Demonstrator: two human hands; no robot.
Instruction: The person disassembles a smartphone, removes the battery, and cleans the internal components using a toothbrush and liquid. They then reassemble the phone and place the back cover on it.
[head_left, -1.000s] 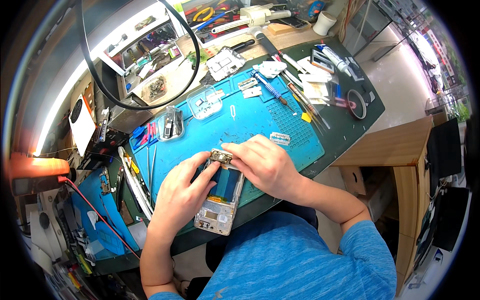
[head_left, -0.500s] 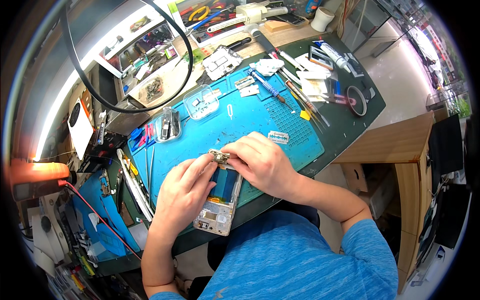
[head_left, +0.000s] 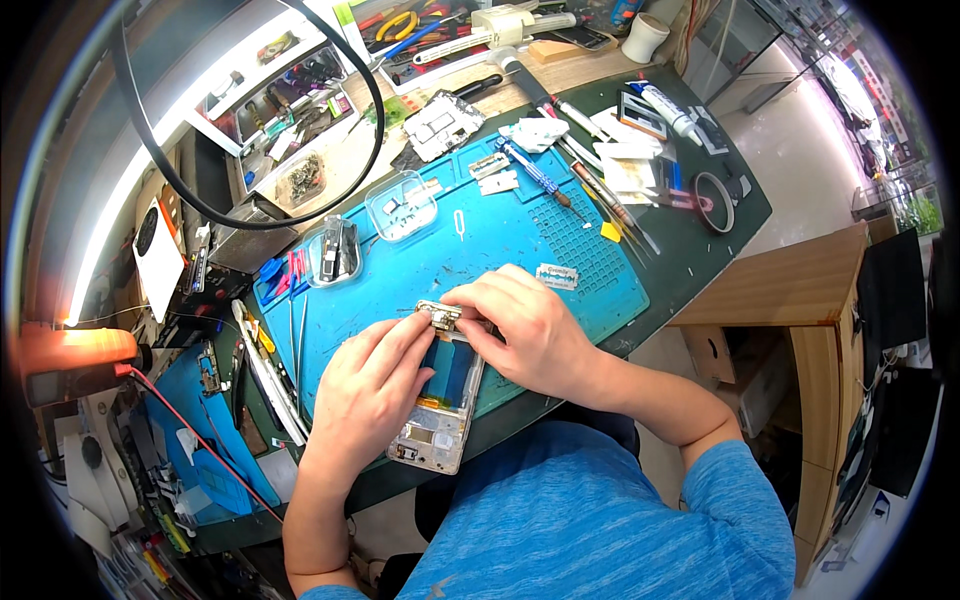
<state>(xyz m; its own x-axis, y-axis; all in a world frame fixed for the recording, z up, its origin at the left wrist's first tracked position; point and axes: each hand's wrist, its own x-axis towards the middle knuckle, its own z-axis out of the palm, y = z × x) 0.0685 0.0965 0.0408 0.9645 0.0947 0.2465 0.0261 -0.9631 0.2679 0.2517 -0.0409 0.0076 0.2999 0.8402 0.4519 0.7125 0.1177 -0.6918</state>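
An opened phone lies on the near edge of the blue work mat, its bare frame and blue battery showing. At its far end is a small silvery metal phone part with fine detail that I cannot make out. My left hand has its fingertips closed on the part's left side, and its palm lies over the phone's left edge. From the other side my right hand pinches the part between thumb and fingers. Whether the part is seated in the frame or lifted off it, I cannot tell.
On the blue mat are a razor blade, a SIM pin, a clear box of small parts and a box of dark parts. A screwdriver, tweezers and a tape roll lie farther back. A lamp ring overhangs the left.
The small metal part has tilted slightly and its upper face catches more light. Both hands keep nearly the same place and hold.
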